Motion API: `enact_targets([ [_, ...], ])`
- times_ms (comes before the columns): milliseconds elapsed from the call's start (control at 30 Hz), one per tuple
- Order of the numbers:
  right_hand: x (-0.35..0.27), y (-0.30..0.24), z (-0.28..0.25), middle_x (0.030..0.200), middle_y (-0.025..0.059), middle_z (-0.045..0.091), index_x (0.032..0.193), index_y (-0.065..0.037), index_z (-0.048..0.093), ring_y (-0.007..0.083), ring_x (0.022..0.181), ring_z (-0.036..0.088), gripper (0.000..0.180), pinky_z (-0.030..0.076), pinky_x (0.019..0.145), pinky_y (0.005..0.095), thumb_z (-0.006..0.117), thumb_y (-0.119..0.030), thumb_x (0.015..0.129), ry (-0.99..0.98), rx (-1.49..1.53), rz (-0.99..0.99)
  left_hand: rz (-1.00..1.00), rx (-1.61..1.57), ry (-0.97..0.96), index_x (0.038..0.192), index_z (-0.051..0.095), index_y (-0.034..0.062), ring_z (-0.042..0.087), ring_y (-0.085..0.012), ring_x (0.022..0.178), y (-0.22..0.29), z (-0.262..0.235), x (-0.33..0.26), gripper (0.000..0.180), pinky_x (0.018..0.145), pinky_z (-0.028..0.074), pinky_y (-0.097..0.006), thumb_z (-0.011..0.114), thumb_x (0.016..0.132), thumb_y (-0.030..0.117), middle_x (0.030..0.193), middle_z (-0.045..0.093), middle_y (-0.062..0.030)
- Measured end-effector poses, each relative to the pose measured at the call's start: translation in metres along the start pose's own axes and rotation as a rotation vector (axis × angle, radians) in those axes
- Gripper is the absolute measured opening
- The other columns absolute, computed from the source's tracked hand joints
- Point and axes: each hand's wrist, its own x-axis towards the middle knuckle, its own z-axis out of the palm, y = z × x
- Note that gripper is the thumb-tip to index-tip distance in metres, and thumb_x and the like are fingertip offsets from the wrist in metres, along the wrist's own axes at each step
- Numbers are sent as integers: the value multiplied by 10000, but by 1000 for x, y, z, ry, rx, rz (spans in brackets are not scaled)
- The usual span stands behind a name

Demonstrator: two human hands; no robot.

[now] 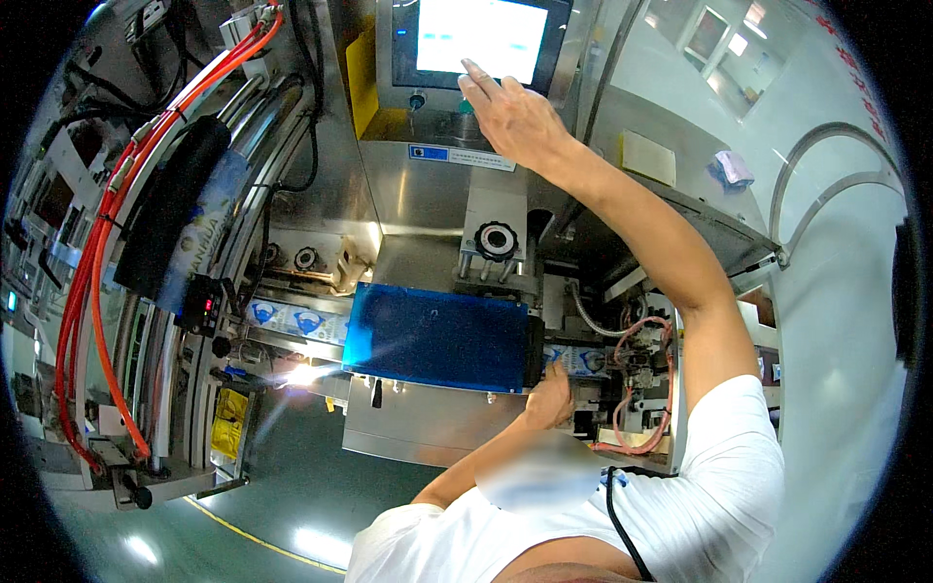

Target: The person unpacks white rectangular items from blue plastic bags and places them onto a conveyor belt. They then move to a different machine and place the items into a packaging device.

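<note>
My right hand (515,117) reaches up to a lit touchscreen (481,39), its index and middle fingers stretched out over the lower edge of the screen. It holds nothing. Lower down, my left hand (551,398) is beside the right end of a blue translucent cover (437,335). Its fingers are curled and pressed together at the near edge of a strip of printed packaging film (581,360), white with blue figures. The same strip shows again left of the cover, and the cover hides the stretch between.
A black round knob (496,241) stands behind the cover. Red air hoses (126,185) and a film roll (204,228) are on the left. Pink tubing (671,374) loops at the right. A crumpled cloth (731,170) and a yellowish pad (648,158) lie on the steel top.
</note>
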Motion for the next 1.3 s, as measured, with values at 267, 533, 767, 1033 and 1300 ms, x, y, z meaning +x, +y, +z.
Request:
enact_targets([
  [267, 5, -3, 3, 1512, 210, 525, 1321, 43, 565, 259, 848, 674, 442, 630, 637, 319, 658, -70, 904, -5, -190, -31, 54, -54, -25, 1406, 341, -185, 755, -419, 896, 8, -2, -6, 783, 651, 650, -415, 715, 879, 256, 1347, 514, -400],
  [533, -82, -38, -108, 1258, 134, 682, 1110, -31, 646, 192, 848, 679, 283, 592, 650, 291, 685, -136, 850, 61, 28, -215, 19, 130, 82, 1184, 504, -101, 771, -324, 783, 3, 28, 1, 641, 601, 641, -343, 791, 816, 339, 1222, 616, -296],
  [767, -174, -37, -216, 1106, 100, 717, 1119, -53, 656, 247, 919, 701, 282, 595, 753, 340, 694, -80, 841, 49, 155, -238, -105, 174, 350, 1282, 547, -104, 751, -280, 744, -8, 45, 4, 606, 580, 615, -362, 734, 820, 241, 1107, 667, -209],
  [1033, -362, 22, -283, 1158, 184, 711, 1207, 13, 662, 361, 1051, 707, 215, 571, 895, 430, 552, -21, 1025, -13, 183, -47, -339, 146, 315, 1452, 455, -189, 662, -399, 1196, 23, 97, 30, 705, 766, 625, -426, 654, 897, 199, 1424, 544, -383],
  [1300, -423, 49, -321, 1062, 174, 714, 1194, 15, 657, 321, 913, 706, 215, 551, 762, 397, 551, -104, 1050, 70, 258, 72, -349, 114, 611, 1135, 639, -117, 755, -370, 861, 22, 115, 33, 457, 639, 619, -456, 737, 783, 156, 1065, 701, -282],
])
